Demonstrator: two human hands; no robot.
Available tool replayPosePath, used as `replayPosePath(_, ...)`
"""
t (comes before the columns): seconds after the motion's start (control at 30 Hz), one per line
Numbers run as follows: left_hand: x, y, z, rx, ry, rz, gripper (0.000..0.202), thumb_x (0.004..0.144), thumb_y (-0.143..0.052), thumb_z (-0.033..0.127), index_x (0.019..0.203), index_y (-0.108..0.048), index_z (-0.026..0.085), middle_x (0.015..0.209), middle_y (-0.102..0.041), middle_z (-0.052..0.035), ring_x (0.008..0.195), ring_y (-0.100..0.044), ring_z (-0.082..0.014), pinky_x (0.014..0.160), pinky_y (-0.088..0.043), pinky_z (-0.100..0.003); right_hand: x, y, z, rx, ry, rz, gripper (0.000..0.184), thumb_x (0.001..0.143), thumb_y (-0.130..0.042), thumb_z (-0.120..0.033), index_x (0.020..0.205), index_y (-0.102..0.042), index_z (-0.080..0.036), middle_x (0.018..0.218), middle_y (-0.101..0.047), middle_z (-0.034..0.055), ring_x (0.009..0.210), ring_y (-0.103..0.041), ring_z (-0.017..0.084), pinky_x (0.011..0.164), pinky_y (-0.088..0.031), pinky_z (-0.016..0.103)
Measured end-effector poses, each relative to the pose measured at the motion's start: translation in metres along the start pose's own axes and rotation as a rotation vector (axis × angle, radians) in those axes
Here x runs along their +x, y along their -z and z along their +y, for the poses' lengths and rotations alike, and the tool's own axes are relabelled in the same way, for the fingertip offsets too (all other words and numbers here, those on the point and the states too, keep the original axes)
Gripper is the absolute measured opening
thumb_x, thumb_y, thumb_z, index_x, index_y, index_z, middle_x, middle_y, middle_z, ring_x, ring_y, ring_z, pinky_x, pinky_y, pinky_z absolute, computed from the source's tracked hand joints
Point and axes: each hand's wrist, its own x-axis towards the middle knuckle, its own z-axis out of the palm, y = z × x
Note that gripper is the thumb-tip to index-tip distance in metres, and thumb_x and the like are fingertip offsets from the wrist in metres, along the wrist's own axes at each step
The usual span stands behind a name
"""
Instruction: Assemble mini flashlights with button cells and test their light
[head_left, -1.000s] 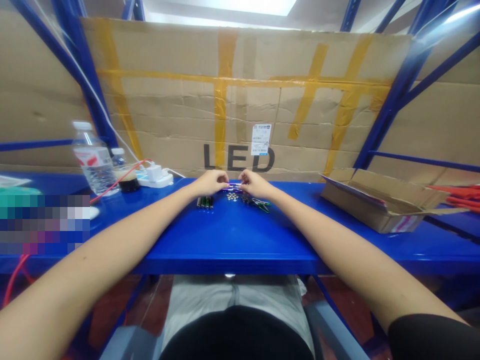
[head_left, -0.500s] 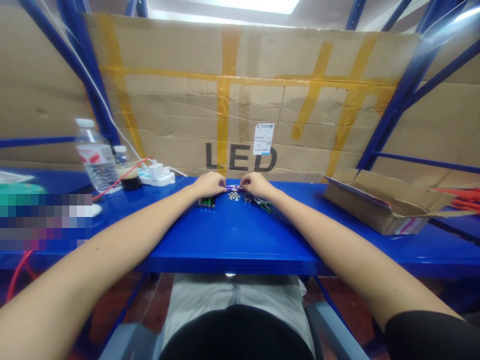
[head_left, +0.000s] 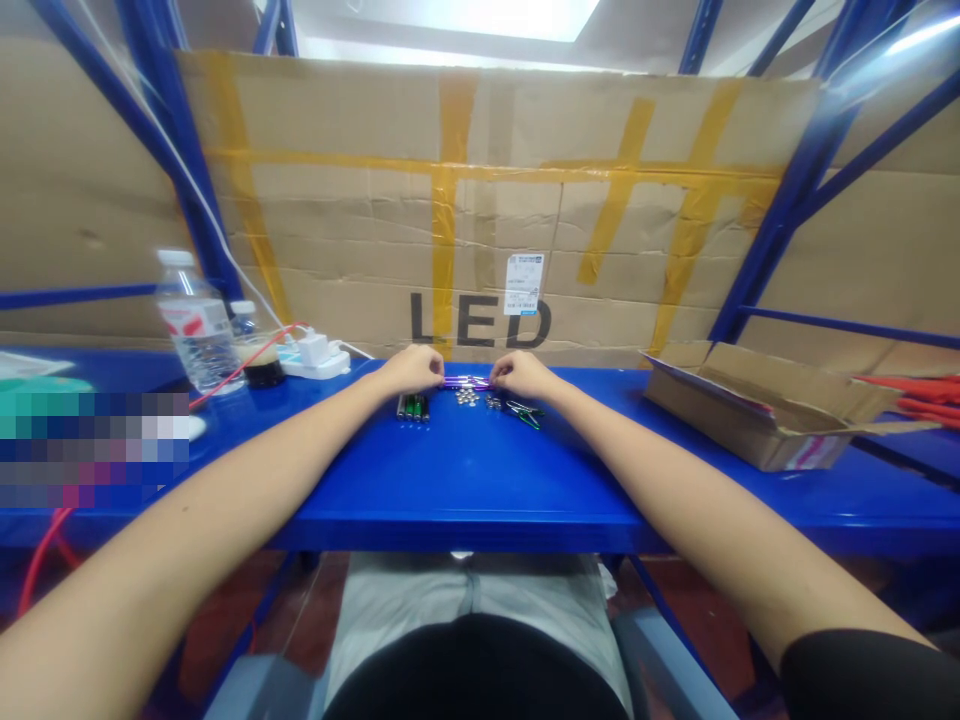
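Several slim, shiny purple rods [head_left: 465, 382] lie crosswise near the back of the blue tabletop, their exact kind too small to make out. My left hand [head_left: 412, 369] has its fingers closed at their left end. At the right end, the curled fingers of my right hand [head_left: 523, 374] pinch them; the fingertips are partly hidden. In front lies a cluster of small silvery pieces [head_left: 467, 397], with a few darker small pieces [head_left: 493, 402] to its right. Short dark and green cylinders [head_left: 413, 408] stand in a row below my left hand. Green and silver slim parts [head_left: 525, 412] lie below my right.
An open cardboard box [head_left: 765, 405] sits on the right, with orange-red items [head_left: 911, 400] beyond it. On the left are a water bottle [head_left: 196, 325], a smaller bottle of dark liquid [head_left: 259, 350] and a white power strip [head_left: 319, 357]. Large cardboard [head_left: 337, 230] walls the back.
My hands have drawn slightly apart, so more of the purple rods shows between them. The view has shifted a little; the pieces on the table look unmoved.
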Motion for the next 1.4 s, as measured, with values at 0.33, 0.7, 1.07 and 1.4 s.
replayPosePath(0.33, -0.012, 0.034, 0.019, 0.027, 0.019, -0.411, 0.042, 0.052, -0.080, 0.046, 0.085, -0.070, 0.022, 0.082, -0.073, -0.0029, 0.070, -0.062, -0.0185, 0.063, -0.043, -0.027, -0.009, 0.014, 0.010, -0.018, -0.018, 0.061, 0.014, 0.076, -0.064, -0.012, 0.081, -0.076, -0.014, 0.080, -0.074, 0.0056, 0.074, -0.064, 0.016, 0.068, -0.046, 0.024)
replayPosePath(0.7, -0.017, 0.023, 0.034, 0.056, -0.066, -0.341, 0.059, 0.047, -0.085, 0.044, 0.098, -0.065, 0.023, 0.095, -0.066, -0.0065, 0.082, -0.059, -0.0256, 0.075, -0.045, -0.035, -0.014, 0.015, -0.003, 0.069, 0.035, 0.047, 0.012, 0.081, -0.063, -0.020, 0.079, -0.073, -0.014, 0.081, -0.073, 0.0063, 0.077, -0.064, 0.017, 0.070, -0.047, 0.027)
replayPosePath(1.07, -0.017, -0.006, 0.068, 0.058, -0.469, 0.321, 0.064, 0.077, -0.071, 0.041, 0.131, -0.047, 0.017, 0.128, -0.055, -0.0165, 0.119, -0.049, -0.0333, 0.103, -0.036, -0.046, -0.026, 0.012, -0.035, 0.713, 0.027, -0.032, 0.011, 0.075, -0.069, -0.014, 0.067, -0.062, -0.013, 0.062, -0.063, 0.0009, 0.058, -0.059, 0.011, 0.065, -0.055, 0.027)
replayPosePath(1.4, -0.014, -0.009, 0.037, 0.318, -0.128, -0.127, 0.024, 0.083, -0.054, 0.022, 0.098, -0.072, 0.023, 0.102, -0.073, -0.0068, 0.091, -0.067, -0.0222, 0.077, -0.047, -0.029, -0.016, 0.011, -0.019, 0.693, -0.047, -0.028, 0.018, 0.067, -0.072, -0.004, 0.082, -0.069, -0.013, 0.075, -0.071, 0.0056, 0.071, -0.065, 0.015, 0.065, -0.055, 0.027)
